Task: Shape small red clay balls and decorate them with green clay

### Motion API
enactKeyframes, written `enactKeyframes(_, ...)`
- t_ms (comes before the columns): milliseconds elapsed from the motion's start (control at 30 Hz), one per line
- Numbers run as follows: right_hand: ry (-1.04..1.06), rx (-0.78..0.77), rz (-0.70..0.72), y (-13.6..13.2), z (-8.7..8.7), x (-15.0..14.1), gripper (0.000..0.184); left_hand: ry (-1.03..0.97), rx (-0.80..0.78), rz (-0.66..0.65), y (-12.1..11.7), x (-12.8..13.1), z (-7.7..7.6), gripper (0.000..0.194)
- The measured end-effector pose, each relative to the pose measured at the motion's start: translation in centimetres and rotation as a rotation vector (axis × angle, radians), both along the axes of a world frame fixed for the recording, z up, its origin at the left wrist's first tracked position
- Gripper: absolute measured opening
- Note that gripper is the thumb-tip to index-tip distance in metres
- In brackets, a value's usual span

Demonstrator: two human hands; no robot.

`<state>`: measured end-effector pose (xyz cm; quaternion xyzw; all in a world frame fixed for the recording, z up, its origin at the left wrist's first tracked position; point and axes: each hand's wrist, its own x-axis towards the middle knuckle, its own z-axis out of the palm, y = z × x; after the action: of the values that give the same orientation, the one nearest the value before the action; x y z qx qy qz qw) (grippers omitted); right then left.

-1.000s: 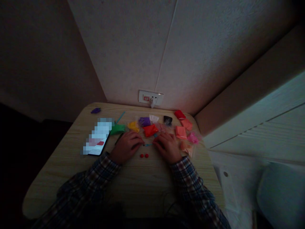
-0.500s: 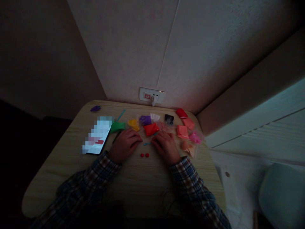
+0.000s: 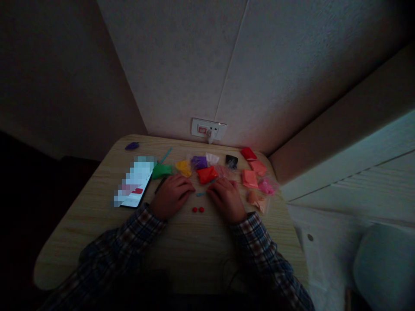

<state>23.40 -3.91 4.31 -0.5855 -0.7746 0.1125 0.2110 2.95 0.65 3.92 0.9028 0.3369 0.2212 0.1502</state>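
Note:
My left hand rests on the table, its fingers bent and pressed together; what lies under the fingertips, if anything, is hidden. Across a small gap, my right hand is closed, with the tip of a thin blue stick jutting out at its thumb side. Another bit of blue shows beyond its fingers. Two small red balls sit side by side on the wood, between and nearer than the hands. Just past the fingers lies a red packet of clay. A dark, thin edge is partly covered by my left hand.
Packets of green, yellow, purple and black clay line the far side. Several pink and peach packets lie right. A lit phone is at left, a blue stick beyond. A wall socket holds a plug.
The view has shifted very slightly. Both hands and the things on the table stay nearly in the same places.

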Motion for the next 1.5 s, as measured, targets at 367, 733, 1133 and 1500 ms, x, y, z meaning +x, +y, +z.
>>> enactKeyframes(367,0.016,0.024,0.015,-0.30,-0.37,-0.13,0.009,-0.007,-0.001,-0.003,-0.13,-0.09,-0.16,0.014)
enactKeyframes(733,0.048,0.023,0.007,-0.18,-0.26,-0.03,0.008,-0.004,0.004,0.006,-0.09,-0.09,-0.11,0.014)
enactKeyframes(1133,0.012,0.037,-0.030,-0.14,-0.17,-0.26,0.010,-0.003,0.004,-0.002,-0.07,-0.03,-0.03,0.014)
enactKeyframes(1500,-0.034,0.044,-0.034,-0.21,0.05,-0.28,0.010,0.009,0.011,0.000,-0.07,-0.08,-0.31,0.014)
